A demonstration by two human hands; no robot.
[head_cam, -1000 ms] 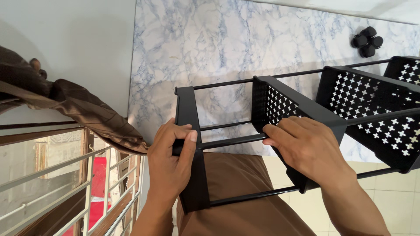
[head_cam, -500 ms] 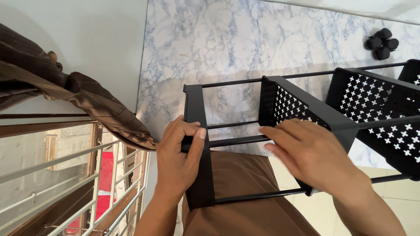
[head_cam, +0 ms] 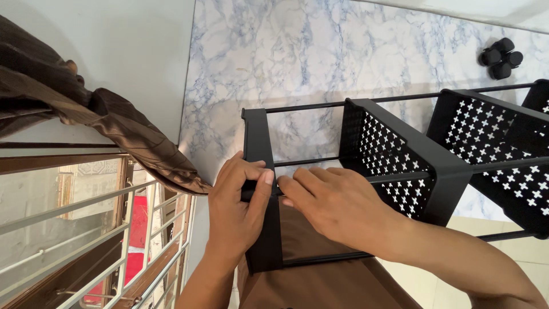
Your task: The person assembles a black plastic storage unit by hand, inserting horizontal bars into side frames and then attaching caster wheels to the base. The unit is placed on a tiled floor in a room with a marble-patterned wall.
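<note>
Beside brown curtain [head_cam: 131, 137], left hand [head_cam: 237, 209] grasps rack's end panel [head_cam: 257, 137]; right hand [head_cam: 337, 203] rests open.

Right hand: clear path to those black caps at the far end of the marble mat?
Probably yes, with a long stretch. The right hand rests at the rack's end panel; the caps lie far beyond on bare mat, past the perforated basket, nothing covering them.

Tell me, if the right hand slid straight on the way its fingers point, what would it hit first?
The right hand points leftward along the rod. Its fingertips already sit at the left hand's thumb, on the black end panel of the rack. So it would likely meet that thumb first, then the panel; depth is hard to judge.
</note>
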